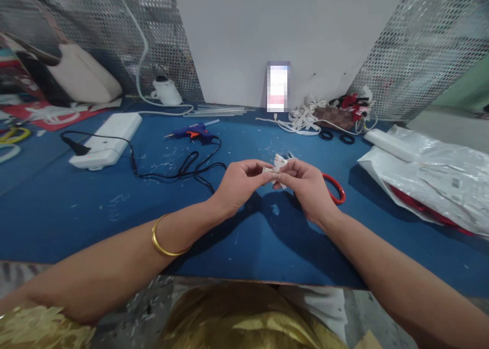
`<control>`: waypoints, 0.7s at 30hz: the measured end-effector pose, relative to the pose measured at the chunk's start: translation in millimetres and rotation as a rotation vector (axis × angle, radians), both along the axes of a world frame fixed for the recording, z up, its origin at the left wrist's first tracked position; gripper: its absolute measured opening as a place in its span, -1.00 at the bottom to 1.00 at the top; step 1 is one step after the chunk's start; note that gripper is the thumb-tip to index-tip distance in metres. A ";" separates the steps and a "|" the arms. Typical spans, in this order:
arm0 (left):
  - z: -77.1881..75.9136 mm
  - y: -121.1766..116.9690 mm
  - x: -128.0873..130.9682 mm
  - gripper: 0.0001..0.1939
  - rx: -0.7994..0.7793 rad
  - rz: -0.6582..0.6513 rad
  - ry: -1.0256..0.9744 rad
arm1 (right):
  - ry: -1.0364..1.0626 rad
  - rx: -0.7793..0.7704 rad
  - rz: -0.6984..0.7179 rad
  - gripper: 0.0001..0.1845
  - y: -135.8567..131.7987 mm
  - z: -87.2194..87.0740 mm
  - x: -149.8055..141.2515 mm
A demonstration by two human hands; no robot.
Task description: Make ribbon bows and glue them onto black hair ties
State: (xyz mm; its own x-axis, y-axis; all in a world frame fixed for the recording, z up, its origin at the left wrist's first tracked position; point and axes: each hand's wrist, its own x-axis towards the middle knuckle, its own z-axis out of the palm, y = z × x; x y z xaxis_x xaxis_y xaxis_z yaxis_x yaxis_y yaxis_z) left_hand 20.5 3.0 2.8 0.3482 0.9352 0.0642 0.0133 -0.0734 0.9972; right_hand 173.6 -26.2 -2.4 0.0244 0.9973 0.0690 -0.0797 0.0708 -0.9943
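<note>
A small white ribbon bow (pixel 280 161) is pinched between both hands above the middle of the blue table. My left hand (pixel 240 185) closes thumb and fingers on its left side. From the other side my right hand (pixel 307 186) grips it, also closed. The fingertips cover part of the bow, and its exact shape is hard to make out. Just beyond my right hand lies a pair of scissors with a red handle (pixel 336 188), partly hidden by that hand.
A blue glue gun (pixel 194 133) and its black cord lie left of centre, near a white power strip (pixel 109 140). Behind stand a lit phone (pixel 278 86) and a heap of white ribbons (pixel 305 117). Clear plastic packages (pixel 439 173) occupy the right side.
</note>
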 end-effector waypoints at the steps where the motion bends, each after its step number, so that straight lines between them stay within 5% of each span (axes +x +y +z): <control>1: -0.9 0.0 0.2 -0.76 0.008 0.017 0.011 | -0.024 0.000 0.003 -0.79 -0.2 0.4 -0.4; 4: -1.1 2.9 -0.9 -0.78 0.047 0.044 0.028 | -0.147 0.073 -0.049 -0.69 0.4 3.6 3.4; 7: 1.9 5.5 -2.9 -0.78 0.094 0.043 0.071 | -0.400 0.304 -0.220 -0.55 1.1 9.2 11.2; 11: 6.5 3.7 -4.4 -0.80 0.206 0.009 0.223 | -0.625 0.422 -0.207 -0.85 -0.3 12.6 15.4; 21: 13.6 21.9 -13.8 -0.80 0.301 -0.262 0.148 | 0.329 -0.182 0.247 -0.89 2.4 0.9 10.8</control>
State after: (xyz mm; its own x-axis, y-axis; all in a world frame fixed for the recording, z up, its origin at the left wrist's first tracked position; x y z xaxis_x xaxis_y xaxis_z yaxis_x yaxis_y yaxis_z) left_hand 6.7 24.9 16.5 0.5972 0.7612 0.2529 0.0965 -0.3812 0.9194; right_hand 184.4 -23.8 -1.5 -0.2249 0.9711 -0.0795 -0.3861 -0.1637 -0.9078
